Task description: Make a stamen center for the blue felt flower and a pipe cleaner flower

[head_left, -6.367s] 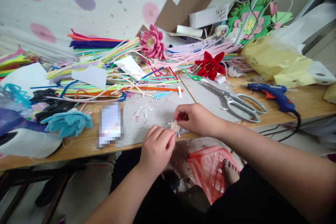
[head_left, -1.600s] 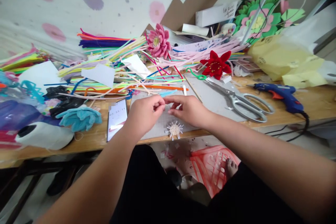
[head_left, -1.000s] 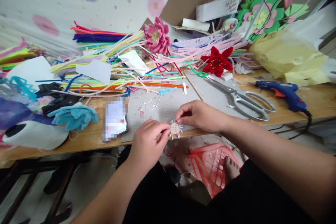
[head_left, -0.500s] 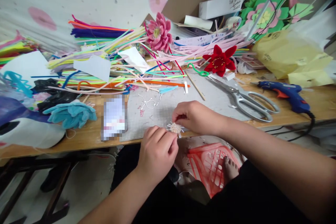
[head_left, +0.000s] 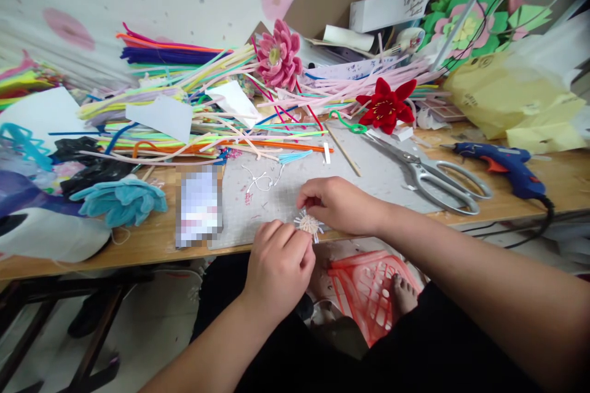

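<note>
Between my hands, at the front edge of the grey cutting mat [head_left: 239, 221], is a small cream disc with white spokes [head_left: 308, 225], like a little woven wheel. My left hand [head_left: 281, 258] is closed on its lower left edge, thumb against the fingers. From the upper right my right hand [head_left: 338, 204] reaches over it, fingers curled and pinched at the rim. Whether a thread is in that pinch is too small to see. A loose white string [head_left: 263, 181] lies on the mat beyond them.
Scissors [head_left: 433, 178] and a blue glue gun [head_left: 502, 163] lie to the right. A red fuzzy flower [head_left: 387, 105], a pink flower [head_left: 279, 56] and heaps of pipe cleaners [head_left: 184, 104] fill the back. At left are a blue flower [head_left: 120, 201] and a blurred packet [head_left: 199, 207].
My right hand has shifted slightly left over the disc, and a little more of the disc shows. My left hand stays on its edge, almost unmoved.
</note>
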{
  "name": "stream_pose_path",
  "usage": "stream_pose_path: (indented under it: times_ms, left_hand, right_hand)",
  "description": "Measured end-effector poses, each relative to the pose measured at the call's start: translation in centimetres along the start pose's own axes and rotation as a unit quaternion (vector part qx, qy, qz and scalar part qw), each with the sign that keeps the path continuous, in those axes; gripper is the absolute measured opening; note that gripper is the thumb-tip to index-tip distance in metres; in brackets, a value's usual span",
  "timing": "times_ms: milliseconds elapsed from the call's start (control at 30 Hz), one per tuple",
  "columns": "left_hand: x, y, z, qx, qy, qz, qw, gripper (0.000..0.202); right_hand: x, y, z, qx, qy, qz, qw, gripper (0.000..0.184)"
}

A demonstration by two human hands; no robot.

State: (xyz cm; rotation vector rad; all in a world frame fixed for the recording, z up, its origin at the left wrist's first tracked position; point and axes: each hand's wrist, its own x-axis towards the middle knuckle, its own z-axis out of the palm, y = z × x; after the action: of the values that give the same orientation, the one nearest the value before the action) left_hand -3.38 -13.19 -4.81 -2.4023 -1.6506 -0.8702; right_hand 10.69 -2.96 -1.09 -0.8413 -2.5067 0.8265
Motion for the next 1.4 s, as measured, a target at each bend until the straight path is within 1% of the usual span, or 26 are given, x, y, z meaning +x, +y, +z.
stream_pose_path:
  times_ms: [167,500,733,967,1233,1300,1400]
  left_hand:
    - [0.1,-0.1,0.1,0.009,-0.008,0.004,1.0,0.018]
    - [0.4,0.2,-0.3,0.052,-0.036,0.01,0.998,0.02]
    - [0.4,0.3,-0.3,0.052,-0.038,0.011,0.998,0.021]
    - [0.5,0.2,-0.3,0.052,-0.037,0.013,0.998,0.021]
    - [0.5,0.1,-0.4,0.068,-0.045,0.013,0.997,0.021]
    - [0.5,0.2,-0.5,0.07,-0.049,0.005,0.996,0.02]
    - [0.4,0.2,-0.6,0.049,-0.054,-0.009,0.997,0.018]
  right_hand:
    - [0.1,0.2,0.2,0.004,-0.002,0.029,1.0,0.025]
    - [0.6,0.7,0.6,0.032,0.0,0.075,0.997,0.025]
    - [0.8,0.4,0.5,0.036,0.006,0.078,0.996,0.023]
    - [0.9,0.4,0.6,0.006,0.0,0.07,0.998,0.023]
    - [1.3,0.0,1.1,-0.029,0.013,0.111,0.993,0.023]
    - [1.4,0.1,0.8,-0.009,0.012,0.119,0.993,0.023]
    - [1.3,0.5,0.2,0.053,0.001,0.131,0.99,0.02]
